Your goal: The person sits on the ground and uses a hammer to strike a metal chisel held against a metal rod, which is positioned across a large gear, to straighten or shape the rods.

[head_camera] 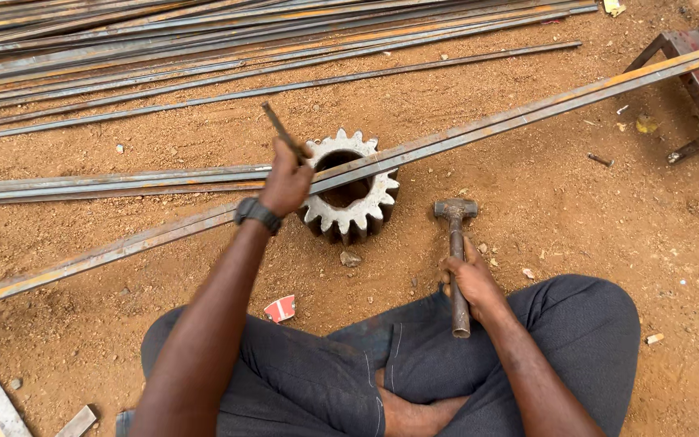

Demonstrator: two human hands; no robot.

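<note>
Person seated cross-legged on dirt ground. Big toothed gear [349, 188] stands on the ground just ahead of the knees; a long flat steel bar [463, 133] lies across its top, long axis running from low on the gear's left to high on its right. Left hand [286, 180] closed around a thin rod [278, 126], at the gear's left rim, touching the bar; rod tilts up and away. Right hand [469, 279] wrapped on the handle of a hammer [455, 243], head resting on the ground just right of the gear. Left hand is nearer the gear. More steel bars [204, 48] lie beyond the gear.
</note>
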